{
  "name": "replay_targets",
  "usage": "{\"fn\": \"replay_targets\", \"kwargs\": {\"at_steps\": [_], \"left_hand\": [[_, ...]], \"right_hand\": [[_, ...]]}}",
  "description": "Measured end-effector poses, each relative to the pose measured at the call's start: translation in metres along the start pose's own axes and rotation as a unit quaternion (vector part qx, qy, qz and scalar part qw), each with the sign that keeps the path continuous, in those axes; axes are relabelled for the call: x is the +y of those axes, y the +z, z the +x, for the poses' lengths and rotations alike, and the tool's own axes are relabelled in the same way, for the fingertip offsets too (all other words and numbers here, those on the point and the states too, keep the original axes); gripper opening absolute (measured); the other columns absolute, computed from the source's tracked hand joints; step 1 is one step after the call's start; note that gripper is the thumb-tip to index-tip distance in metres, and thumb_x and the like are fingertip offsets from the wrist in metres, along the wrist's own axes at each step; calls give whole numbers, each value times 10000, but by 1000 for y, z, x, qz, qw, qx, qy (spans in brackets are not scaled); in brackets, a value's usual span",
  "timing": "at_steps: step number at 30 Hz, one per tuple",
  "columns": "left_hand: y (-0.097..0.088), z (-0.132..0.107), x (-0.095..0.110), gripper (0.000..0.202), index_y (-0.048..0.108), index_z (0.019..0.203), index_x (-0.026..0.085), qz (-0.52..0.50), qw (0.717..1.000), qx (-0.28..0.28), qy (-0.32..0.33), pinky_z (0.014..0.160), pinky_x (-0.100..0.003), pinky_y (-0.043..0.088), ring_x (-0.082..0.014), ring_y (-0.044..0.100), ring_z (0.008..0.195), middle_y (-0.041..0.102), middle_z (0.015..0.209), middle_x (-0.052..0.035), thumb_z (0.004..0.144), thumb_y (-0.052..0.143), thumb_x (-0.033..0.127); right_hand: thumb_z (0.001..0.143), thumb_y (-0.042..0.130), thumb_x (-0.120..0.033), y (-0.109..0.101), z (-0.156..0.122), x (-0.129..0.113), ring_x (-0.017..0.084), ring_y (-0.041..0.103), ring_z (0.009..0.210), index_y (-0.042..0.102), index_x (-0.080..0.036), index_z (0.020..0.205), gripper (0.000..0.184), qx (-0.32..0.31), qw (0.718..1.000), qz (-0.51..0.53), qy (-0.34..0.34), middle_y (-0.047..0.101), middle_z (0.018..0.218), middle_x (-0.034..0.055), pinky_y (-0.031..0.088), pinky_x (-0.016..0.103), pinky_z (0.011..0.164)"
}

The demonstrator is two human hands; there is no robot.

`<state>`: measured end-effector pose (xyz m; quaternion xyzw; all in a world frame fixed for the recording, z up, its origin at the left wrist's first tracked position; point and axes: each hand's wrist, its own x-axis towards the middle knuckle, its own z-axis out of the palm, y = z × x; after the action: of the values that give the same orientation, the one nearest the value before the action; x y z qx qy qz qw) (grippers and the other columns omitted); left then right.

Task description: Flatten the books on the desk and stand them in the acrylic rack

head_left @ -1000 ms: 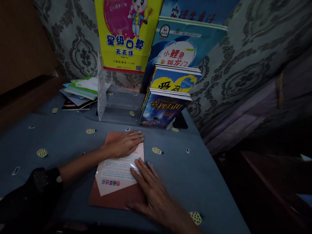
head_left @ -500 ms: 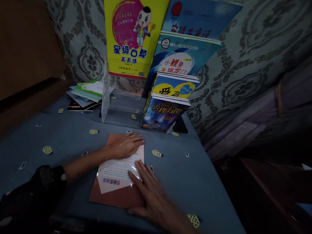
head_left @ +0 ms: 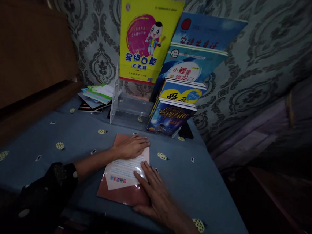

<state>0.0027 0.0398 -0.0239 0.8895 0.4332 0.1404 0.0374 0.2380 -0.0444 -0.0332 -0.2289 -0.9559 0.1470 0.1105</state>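
A thin book with a glossy reddish-brown cover point(head_left: 120, 196) lies flat near the table's front edge. Its cover bears a tilted white panel of small print and coloured characters, which look upside down from here. My left hand point(head_left: 133, 147) rests flat across the book's far end, fingers stretched toward its right corner. Along the right edge lies my right hand point(head_left: 156, 194), fingers spread, fingertips on the cover and thumb at the near corner. Neither hand is wrapped round anything.
Behind the book stands a clear acrylic rack point(head_left: 129, 110) holding a yellow workbook point(head_left: 143, 66), blue books point(head_left: 205, 31) and a dark blue book point(head_left: 169, 120). Left of it is a stack of booklets point(head_left: 99, 95). A dark flat object point(head_left: 187, 131) lies right. Patterned cloth covers the table point(head_left: 79, 135).
My view has shifted, so the whole scene sits further right and the yellow workbook's top shows. Both hands keep their places on the book.
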Motion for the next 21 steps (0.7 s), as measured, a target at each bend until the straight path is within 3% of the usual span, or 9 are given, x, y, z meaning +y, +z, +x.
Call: {"fn": "replay_targets", "kwargs": {"at_steps": [14, 17, 21], "left_hand": [[-4, -6, 9, 459, 472, 1474, 186, -7, 999, -33, -40, 1211, -511, 267, -238, 340, 1498, 460, 1559, -99, 1039, 351, 269], [-4, -18, 6, 478, 426, 1509, 217, -9, 999, -24, -40, 1227, -499, 233, -229, 325, 1505, 433, 1578, -84, 1053, 341, 332], [-5, -52, -1, 506, 380, 1537, 226, 15, 997, -1, -75, 1231, -481, 233, -220, 330, 1503, 415, 1588, -88, 1061, 314, 383]], "right_hand": [[859, 615, -690, 6, -1, 6, 353, 117, 1547, 229, -289, 1601, 928, -11, 1000, -1, 9, 104, 1686, 132, 246, 611, 1213], [862, 599, -702, 6, 0, 4, 349, 110, 1549, 240, -278, 1599, 923, -18, 1000, 5, 16, 106, 1684, 140, 227, 614, 1217], [864, 565, -730, -2, 0, 1, 355, 94, 1549, 284, -243, 1590, 918, -34, 999, 20, 27, 108, 1677, 168, 216, 620, 1217]]}}
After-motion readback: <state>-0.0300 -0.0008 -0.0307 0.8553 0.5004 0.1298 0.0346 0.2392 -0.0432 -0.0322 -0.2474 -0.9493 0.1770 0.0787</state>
